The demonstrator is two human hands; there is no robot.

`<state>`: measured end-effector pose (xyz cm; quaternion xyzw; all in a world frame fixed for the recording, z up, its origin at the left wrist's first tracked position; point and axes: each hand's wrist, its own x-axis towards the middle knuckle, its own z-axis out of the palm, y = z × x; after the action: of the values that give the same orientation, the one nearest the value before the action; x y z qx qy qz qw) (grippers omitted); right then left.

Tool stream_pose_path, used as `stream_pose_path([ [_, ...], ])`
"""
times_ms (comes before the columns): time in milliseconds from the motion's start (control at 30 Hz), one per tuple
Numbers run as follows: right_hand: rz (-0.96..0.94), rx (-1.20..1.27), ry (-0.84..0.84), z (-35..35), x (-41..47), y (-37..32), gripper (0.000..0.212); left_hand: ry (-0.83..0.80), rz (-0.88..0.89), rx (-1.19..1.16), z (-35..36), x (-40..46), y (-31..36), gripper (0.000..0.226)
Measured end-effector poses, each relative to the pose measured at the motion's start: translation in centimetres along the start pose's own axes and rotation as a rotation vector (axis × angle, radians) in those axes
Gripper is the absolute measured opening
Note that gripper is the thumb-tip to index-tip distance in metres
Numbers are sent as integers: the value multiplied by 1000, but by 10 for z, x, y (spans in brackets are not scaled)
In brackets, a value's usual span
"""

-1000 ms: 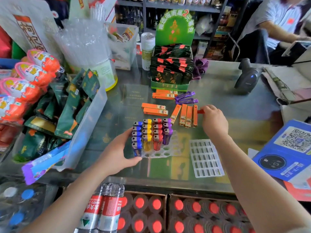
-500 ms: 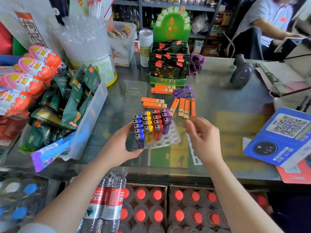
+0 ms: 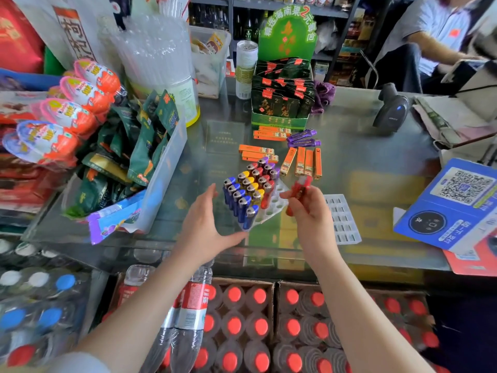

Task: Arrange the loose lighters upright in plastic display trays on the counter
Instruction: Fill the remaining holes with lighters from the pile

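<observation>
- The right hand point(image 3: 309, 211) pinches a translucent red plastic lighter point(image 3: 299, 193) between thumb and fingers, closed around its lower body; the metal-capped top points up toward 12 o'clock, tilted slightly right, and motion blur softens its outline.
- That lighter hangs above the right edge of a clear plastic display tray with round sockets point(image 3: 271, 208); I cannot tell whether it touches the tray.
- The left hand point(image 3: 207, 224) is spread wide with nothing in its grasp, the thumb lying along the tray's near corner at 6 o'clock and the fingers reaching toward its left side at 9 o'clock.
- In the tray stand upright lighters in rows: blue lighters point(image 3: 239, 201) on the left, yellow lighters point(image 3: 251, 188) next, then red and purple ones; the sockets on the right are bare.
- At 3 o'clock from this tray a second, flat clear tray with rectangular slots point(image 3: 343, 219) lies on the glass counter point(image 3: 363, 157).
- At 12 o'clock, loose orange lighters point(image 3: 304, 164) lie flat on the glass, with two purple lighters point(image 3: 302, 140) beyond them.
- Further toward 12 o'clock stands a green cardboard box of dark sachets point(image 3: 279, 103).
- At 2 o'clock sits a black handheld scanner point(image 3: 391, 110).
</observation>
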<state>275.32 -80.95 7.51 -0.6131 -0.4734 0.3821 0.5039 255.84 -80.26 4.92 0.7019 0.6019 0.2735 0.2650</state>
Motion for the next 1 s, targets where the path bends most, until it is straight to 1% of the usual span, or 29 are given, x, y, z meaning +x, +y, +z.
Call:
stream_pose_path([
  [33,8,43,-5,1,0,-2,18,37,-13,21,4,1,3,112],
  [100,15,46,-16,2,2,-2,16,96,-22,70,11,4,6,115],
  [167,-6,-52,-30,1,5,1,18,137,-4,93,16,6,7,110],
  [233,-50,-196,-63,1,8,5,14,151,38,90,19,8,8,102],
  [300,-104,-289,-110,1,10,8,8,131,73,84,19,9,8,95],
  [367,-168,-374,-157,0,13,7,7,107,90,68,15,11,9,89],
  [467,-294,-548,-300,-5,23,1,13,59,119,36,4,17,9,84],
  [533,-343,-620,-403,-7,29,-2,18,9,121,28,-2,23,8,83],
  [633,-395,-682,-477,-4,32,-3,18,-75,104,35,-7,32,0,81],
  [700,-427,-728,-473,0,29,0,16,-117,95,27,-8,36,-3,82],
  [800,-429,-716,-382,5,22,5,15,-134,89,-3,-8,39,-5,81],
  [867,-367,-618,-304,8,18,8,13,-139,92,-8,-9,41,-5,82],
  [933,-252,-478,-224,11,16,10,14,-150,90,-2,-10,43,-5,82],
  [1000,-193,-419,-199,13,15,11,17,-156,87,-16,-10,44,-5,82],
])
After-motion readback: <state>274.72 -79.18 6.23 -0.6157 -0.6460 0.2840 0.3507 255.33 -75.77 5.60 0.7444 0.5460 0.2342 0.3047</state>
